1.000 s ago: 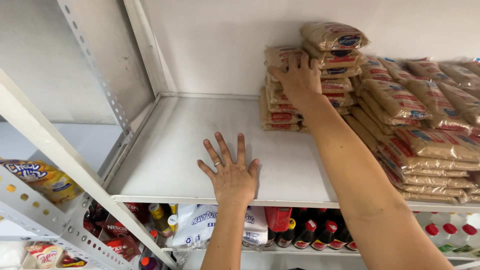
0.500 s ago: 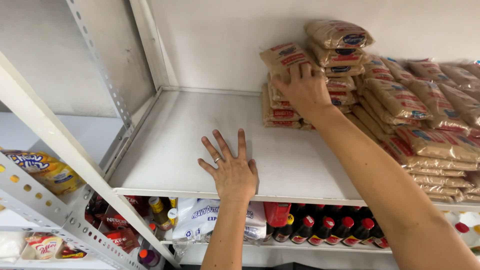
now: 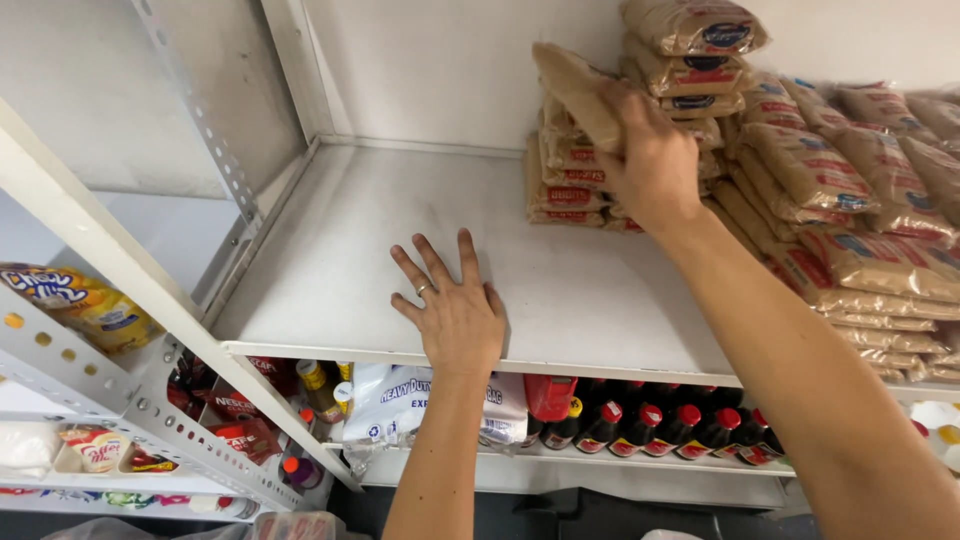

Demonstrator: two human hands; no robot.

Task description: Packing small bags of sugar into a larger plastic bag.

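Your left hand lies palm-down, fingers spread, flat on the white shelf near its front edge. Your right hand, arm outstretched, grips a tan packet, tilted, above the packet stack.

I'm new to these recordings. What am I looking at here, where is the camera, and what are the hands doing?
There is no machine: the camera sits on a person's head and looks down at their two bare hands in front of a white metal shelf. The left hand, wearing a ring, lies flat with fingers spread on the bare shelf board. The right hand grips a tan packet, lifted at a tilt above a stack of like packets. More packets fill the right side. Below stand dark bottles with red caps and a white bag.
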